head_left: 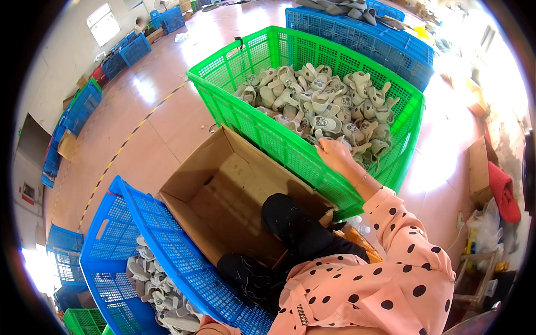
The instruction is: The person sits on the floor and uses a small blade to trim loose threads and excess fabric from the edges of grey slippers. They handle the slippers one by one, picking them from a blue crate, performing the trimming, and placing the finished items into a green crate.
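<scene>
My right hand reaches over the near rim of a large green plastic crate. Its fingers are bent together at the edge of a heap of small grey shoes, some with a printed face and a loose strap. What lies between the fingertips is hidden. Of my left arm only a bit of pink sleeve shows at the lower edge, by a blue crate; the left hand is out of sight. More small grey shoes fill part of that blue crate.
A brown cardboard box stands between the crates, with my knees over its near side. Blue crates stand behind the green one. At right are a wooden stool and a red cloth. Another person is far off.
</scene>
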The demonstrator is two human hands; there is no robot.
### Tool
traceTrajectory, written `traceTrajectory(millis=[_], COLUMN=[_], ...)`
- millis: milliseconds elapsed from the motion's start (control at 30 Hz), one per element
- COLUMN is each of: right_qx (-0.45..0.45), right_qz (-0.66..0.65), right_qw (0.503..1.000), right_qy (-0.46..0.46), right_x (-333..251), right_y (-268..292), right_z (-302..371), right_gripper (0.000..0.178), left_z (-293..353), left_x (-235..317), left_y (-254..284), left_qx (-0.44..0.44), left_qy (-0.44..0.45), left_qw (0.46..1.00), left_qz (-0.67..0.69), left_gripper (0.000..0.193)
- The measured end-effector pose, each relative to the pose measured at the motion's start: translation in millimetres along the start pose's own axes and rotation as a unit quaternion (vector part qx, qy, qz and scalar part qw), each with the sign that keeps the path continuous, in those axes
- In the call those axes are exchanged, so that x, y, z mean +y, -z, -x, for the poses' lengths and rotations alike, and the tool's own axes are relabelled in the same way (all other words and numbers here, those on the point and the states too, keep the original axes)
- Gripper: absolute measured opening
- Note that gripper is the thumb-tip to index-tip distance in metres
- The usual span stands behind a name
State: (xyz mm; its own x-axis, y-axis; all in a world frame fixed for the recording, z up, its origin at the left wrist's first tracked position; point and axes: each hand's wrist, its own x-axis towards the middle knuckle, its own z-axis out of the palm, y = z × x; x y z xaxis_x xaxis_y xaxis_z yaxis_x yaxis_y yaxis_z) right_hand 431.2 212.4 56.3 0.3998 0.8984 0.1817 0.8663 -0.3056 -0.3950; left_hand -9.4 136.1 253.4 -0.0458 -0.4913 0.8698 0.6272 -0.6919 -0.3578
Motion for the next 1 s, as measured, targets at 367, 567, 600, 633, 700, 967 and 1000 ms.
traceTrajectory(millis=[367, 567, 600, 633, 700, 967, 1000], right_qx=[-0.003, -0.006, -0.004, -0.002, -0.001, -0.012, -0.014], right_qz=[0.008, 0.007, 0.005, 0.002, 0.001, -0.001, 0.003], right_qw=[1.0, 1.0, 1.0, 1.0, 1.0, 1.0, 1.0], right_qy=[-0.006, -0.013, -0.011, -0.01, -0.007, -0.001, -0.002], right_x=[-2, -2, -2, -3, -3, -9, -7], right_y=[-5, -1, -1, -1, -1, 2, 2], right_z=[-3, -1, -1, 0, 0, -2, -2], right_gripper=[0.023, 0.023, 0.023, 0.023, 0.023, 0.024, 0.024], left_z=[-1, 0, 0, 0, -2, -20, -22], left_x=[-5, -5, -5, -5, -6, -5, -2], left_y=[-17, -12, -12, -12, -11, -7, -4], left_qx=[0.009, -0.008, -0.011, -0.013, -0.018, -0.026, -0.012], left_qy=[0.02, 0.029, 0.029, 0.031, 0.033, 0.148, 0.191], left_qw=[0.995, 0.993, 0.993, 0.992, 0.991, 0.957, 0.938], left_qz=[0.096, 0.114, 0.117, 0.121, 0.126, 0.25, 0.288], left_gripper=[0.039, 0.04, 0.04, 0.04, 0.04, 0.039, 0.038])
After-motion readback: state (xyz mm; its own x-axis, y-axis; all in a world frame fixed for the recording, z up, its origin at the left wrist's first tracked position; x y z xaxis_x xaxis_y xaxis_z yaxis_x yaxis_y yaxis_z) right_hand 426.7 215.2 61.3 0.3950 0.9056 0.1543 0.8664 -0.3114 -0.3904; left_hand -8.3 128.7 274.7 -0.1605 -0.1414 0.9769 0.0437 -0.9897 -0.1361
